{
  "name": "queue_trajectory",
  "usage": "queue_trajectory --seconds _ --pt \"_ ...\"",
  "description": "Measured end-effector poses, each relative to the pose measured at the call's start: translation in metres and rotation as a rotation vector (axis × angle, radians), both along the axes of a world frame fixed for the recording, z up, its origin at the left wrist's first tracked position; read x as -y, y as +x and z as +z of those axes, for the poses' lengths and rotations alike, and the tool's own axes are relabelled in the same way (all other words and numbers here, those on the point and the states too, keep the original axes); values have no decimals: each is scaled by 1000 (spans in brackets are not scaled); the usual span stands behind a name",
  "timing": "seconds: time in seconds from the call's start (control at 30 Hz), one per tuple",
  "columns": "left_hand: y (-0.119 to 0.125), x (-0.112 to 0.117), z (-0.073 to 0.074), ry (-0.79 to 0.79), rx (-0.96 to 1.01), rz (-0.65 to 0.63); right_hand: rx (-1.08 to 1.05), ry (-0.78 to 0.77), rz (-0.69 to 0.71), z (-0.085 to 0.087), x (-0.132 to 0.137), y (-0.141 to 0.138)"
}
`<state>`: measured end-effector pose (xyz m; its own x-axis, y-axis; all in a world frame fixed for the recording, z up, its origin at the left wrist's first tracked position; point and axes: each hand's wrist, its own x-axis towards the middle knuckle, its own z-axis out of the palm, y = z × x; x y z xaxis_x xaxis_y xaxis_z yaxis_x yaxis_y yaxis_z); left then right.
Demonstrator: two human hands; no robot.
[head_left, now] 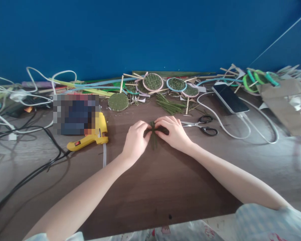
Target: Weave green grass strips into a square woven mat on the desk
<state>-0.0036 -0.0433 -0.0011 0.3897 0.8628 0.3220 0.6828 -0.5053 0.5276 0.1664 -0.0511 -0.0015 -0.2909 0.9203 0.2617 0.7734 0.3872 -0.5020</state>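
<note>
Several narrow green leaf strips [154, 142] cross one another just above the brown table, between my two hands. My left hand [137, 139] pinches them from the left, thumb and fingertips together. From the right, my right hand [174, 133] pinches the same strips, its fingertips almost touching the left ones. The fingers hide most of the crossing. Beyond my hands lies a loose pile of green leaf strips [171, 104]. Scissors [198, 124] with black handles rest beside my right hand, their blade tips partly hidden by it.
A yellow glue gun [90, 137] with a clear glue stick lies left, its black cable running off. Round woven fans [153, 82] with wooden sticks line the blue wall. At right are a phone [230, 98] on a white cable and a cardboard piece [286, 103].
</note>
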Motion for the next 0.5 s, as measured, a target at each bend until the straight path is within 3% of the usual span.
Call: queue_trajectory --seconds 0.5 --pt "-1 0 -1 8 -11 -9 -69 11 -16 1 0 -1"
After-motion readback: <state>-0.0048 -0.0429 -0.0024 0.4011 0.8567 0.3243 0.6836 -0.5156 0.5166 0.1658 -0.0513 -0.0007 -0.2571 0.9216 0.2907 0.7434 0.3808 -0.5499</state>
